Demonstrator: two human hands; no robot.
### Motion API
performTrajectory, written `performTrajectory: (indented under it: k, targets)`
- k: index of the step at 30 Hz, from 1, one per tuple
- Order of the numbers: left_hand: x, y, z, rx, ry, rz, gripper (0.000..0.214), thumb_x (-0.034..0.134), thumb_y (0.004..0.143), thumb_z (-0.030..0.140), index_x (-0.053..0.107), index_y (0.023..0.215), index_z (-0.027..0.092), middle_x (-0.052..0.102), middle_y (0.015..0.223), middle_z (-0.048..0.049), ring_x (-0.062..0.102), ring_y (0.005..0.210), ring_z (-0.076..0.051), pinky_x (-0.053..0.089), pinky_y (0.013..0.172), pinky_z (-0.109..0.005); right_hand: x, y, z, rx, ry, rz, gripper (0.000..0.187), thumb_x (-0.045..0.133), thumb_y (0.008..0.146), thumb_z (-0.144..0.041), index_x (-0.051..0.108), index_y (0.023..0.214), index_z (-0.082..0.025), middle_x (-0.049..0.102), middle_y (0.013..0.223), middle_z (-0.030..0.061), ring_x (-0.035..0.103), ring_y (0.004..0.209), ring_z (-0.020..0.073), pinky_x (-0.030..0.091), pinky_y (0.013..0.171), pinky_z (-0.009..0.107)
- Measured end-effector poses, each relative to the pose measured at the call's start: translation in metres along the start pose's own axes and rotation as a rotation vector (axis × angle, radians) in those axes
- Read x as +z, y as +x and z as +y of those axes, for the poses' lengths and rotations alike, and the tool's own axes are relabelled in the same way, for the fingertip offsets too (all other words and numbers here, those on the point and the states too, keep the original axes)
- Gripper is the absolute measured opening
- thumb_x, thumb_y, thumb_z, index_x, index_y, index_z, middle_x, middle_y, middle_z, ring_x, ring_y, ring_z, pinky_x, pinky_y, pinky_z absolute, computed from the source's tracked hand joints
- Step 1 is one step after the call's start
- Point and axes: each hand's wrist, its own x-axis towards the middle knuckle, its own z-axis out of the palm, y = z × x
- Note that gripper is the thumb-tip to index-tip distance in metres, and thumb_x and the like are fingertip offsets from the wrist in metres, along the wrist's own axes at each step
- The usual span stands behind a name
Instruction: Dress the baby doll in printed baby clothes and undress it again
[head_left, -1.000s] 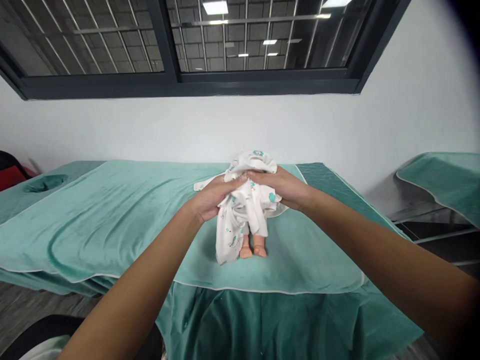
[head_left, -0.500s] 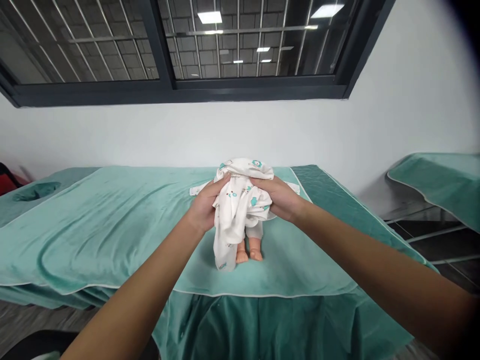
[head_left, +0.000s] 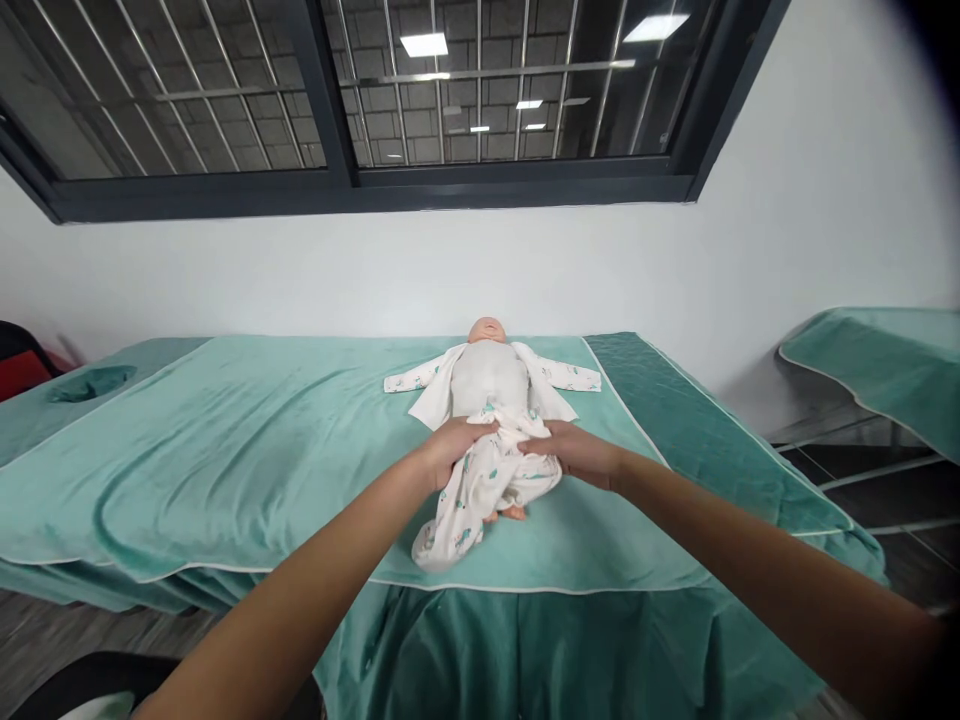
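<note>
Near the front edge of the green-draped bed [head_left: 285, 440], left hand [head_left: 459, 446] and right hand [head_left: 576, 453] bunch a white, teal-printed cloth garment [head_left: 469, 495] over the grey-bodied baby doll's [head_left: 489, 380] legs, fingers curled round folds, apparently gathering it, with careful spreading called for next!

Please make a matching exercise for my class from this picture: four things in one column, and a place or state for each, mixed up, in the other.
Things
1. doll
2. bunched cloth
3. jacket
4. window frame

Places and states
A. spread open, sleeves out to both sides
B. dark, set in the white wall
C. held between the left hand and right hand
D. lying with its head toward the wall

Right pairs: 1-D, 2-C, 3-A, 4-B
</note>
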Motion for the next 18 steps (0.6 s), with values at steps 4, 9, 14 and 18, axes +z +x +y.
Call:
performTrajectory:
  k: [4, 9, 14, 18]
  targets:
    - [0.009, -0.009, -0.016, 0.127, 0.496, 0.037, 0.025, 0.071, 0.073, 0.034, 0.073, 0.089, 0.015, 0.076, 0.087, -0.0063, 0.068, 0.086, -0.026, 0.051, 0.073, -0.032, 0.006, -0.015, 0.039, 0.095, -0.048, 0.069, 0.047, 0.079, 0.074, -0.041, 0.071, 0.113, -0.015, 0.077, 0.101, 0.0100, 0.071, 0.093, 0.0267, 0.056, 0.079, 0.038]
    - [0.023, -0.021, -0.011, 0.197, 1.032, -0.033, 0.018, 0.057, 0.077, 0.030, 0.071, 0.076, 0.018, 0.075, 0.086, -0.0068, 0.065, 0.082, -0.024, 0.042, 0.067, -0.028, 0.018, -0.023, 0.066, 0.081, -0.184, 0.128, 0.044, 0.073, 0.078, -0.046, 0.072, 0.111, -0.018, 0.075, 0.111, 0.0088, 0.069, 0.103, 0.0290, 0.052, 0.093, 0.043]
    - [0.028, -0.025, -0.013, 0.231, 1.143, -0.065, 0.019, 0.053, 0.078, 0.026, 0.069, 0.072, 0.018, 0.072, 0.079, -0.0093, 0.064, 0.072, -0.024, 0.040, 0.064, -0.030, 0.023, -0.017, 0.080, -0.002, -0.339, 0.211, 0.043, 0.066, 0.081, -0.054, 0.073, 0.106, -0.020, 0.075, 0.111, 0.0083, 0.066, 0.109, 0.0341, 0.050, 0.096, 0.048]
    - [0.025, -0.024, -0.019, 0.223, 0.957, -0.056, 0.014, 0.060, 0.074, 0.027, 0.072, 0.075, 0.019, 0.072, 0.078, -0.0054, 0.063, 0.075, -0.024, 0.042, 0.067, -0.029, 0.028, -0.016, 0.086, -0.058, -0.298, 0.229, 0.047, 0.060, 0.085, -0.059, 0.073, 0.109, -0.022, 0.076, 0.106, 0.0076, 0.066, 0.109, 0.0348, 0.049, 0.097, 0.049]
